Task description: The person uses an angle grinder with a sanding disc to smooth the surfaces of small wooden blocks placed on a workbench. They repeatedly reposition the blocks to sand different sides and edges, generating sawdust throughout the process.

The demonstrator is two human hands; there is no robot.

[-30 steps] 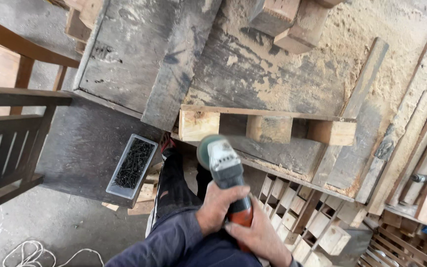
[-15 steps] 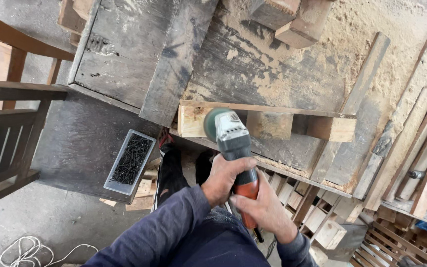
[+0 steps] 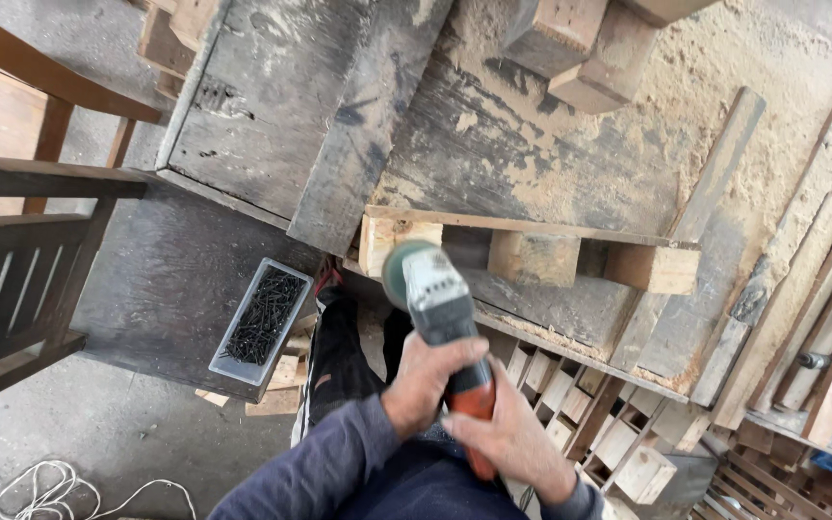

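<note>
Head view: left hand (image 3: 428,383) wrapped tight round the grinder (image 3: 440,323) body, right hand (image 3: 507,438) clenched on its orange rear grip. Disc end sits against the left block of the pallet piece (image 3: 532,252) on the dusty bench (image 3: 570,164). Tray of dark screws (image 3: 262,320) lies off left, apart.

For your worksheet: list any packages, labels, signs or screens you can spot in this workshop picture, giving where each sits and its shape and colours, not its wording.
Open tray of dark nails or screws: on the dark workbench's near edge, left of the hands; rectangular, pale translucent walls.
Label on the grinder: on its grey body; small, pale, too blurred to detail.
No signs or screens visible.
</note>
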